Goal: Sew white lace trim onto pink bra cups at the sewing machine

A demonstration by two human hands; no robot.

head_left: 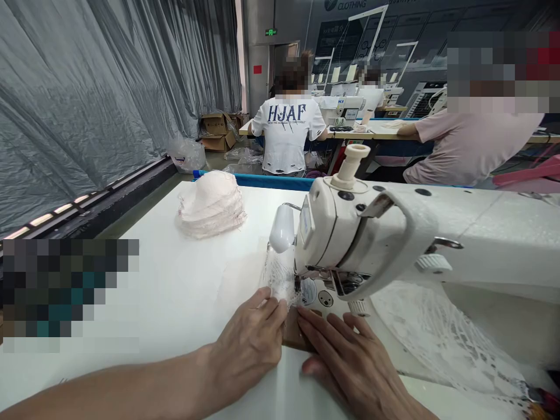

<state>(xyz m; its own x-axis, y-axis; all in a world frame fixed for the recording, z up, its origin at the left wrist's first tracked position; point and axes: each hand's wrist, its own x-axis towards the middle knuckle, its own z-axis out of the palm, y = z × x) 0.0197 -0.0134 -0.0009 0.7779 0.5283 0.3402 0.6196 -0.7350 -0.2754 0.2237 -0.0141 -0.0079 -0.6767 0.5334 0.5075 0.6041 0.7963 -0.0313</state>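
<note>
Where hands [251, 344] [350, 361] touch lace [280, 280], machine [350, 227] hides needle.

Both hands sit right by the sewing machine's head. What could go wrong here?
The left hand touches the lace right at the foot of the sewing machine, the right hand close by; a slip could put a finger under it. The loose lace trailing under the machine's arm might bunch or snag.
</note>
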